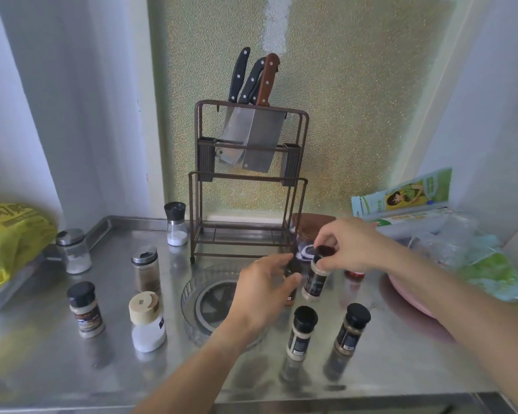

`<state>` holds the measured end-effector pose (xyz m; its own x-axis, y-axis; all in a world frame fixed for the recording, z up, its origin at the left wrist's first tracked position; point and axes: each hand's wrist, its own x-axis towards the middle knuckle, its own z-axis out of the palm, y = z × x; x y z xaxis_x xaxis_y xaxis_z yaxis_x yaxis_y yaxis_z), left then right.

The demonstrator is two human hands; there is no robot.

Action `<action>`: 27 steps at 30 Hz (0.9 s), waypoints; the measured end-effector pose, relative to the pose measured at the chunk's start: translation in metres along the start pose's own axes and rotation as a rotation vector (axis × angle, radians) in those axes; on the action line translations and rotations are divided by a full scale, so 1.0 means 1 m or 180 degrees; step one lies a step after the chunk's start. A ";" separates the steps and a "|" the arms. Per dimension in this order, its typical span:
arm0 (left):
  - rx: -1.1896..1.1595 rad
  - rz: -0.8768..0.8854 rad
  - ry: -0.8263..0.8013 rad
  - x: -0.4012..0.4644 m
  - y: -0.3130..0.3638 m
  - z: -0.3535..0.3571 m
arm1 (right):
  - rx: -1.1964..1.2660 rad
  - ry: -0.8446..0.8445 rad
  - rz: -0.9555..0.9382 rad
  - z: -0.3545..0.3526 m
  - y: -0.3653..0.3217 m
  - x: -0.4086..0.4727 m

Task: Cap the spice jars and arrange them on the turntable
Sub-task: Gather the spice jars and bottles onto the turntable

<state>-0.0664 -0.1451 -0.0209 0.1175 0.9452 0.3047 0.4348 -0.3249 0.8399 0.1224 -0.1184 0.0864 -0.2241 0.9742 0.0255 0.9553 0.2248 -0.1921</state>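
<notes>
My right hand point(346, 245) pinches the black cap point(324, 252) onto the spice jar point(315, 279); my left hand point(265, 289), half-open, could topple it.

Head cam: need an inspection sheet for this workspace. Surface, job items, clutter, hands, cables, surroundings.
Surface: stainless steel counter, reflective, crowded.
Job's things: clear round plastic turntable at centre, partly hidden by the left hand; black-capped spice jar being handled over its far right edge; two black-capped jars front right; black-capped jar, beige-lidded jar, two steel-lidded glass shakers and a black-topped grinder left.
Clutter: yellow bag left; plastic bags and boxes right; pink dish.
Grippers: right hand grips the held jar's cap; left hand open, beside it.
Cables: nothing seen.
Surroundings: brown wire knife rack holding cleavers, textured wall behind.
</notes>
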 end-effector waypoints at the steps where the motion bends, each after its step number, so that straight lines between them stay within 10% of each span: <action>1: 0.0107 -0.0023 -0.0042 0.002 -0.002 0.002 | -0.0182 0.0021 0.0108 0.009 0.004 0.000; 17: 0.0357 -0.0289 -0.0145 0.004 -0.013 0.018 | 0.0147 -0.0047 0.0546 0.070 0.051 0.004; 27: 0.0406 -0.0338 -0.0052 0.023 -0.021 0.017 | 0.1286 0.1153 0.2268 0.062 0.148 0.056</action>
<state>-0.0574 -0.1159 -0.0390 0.0789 0.9747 0.2091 0.5553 -0.2172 0.8028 0.2395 -0.0321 -0.0017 0.5362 0.8417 0.0632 0.6884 -0.3928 -0.6098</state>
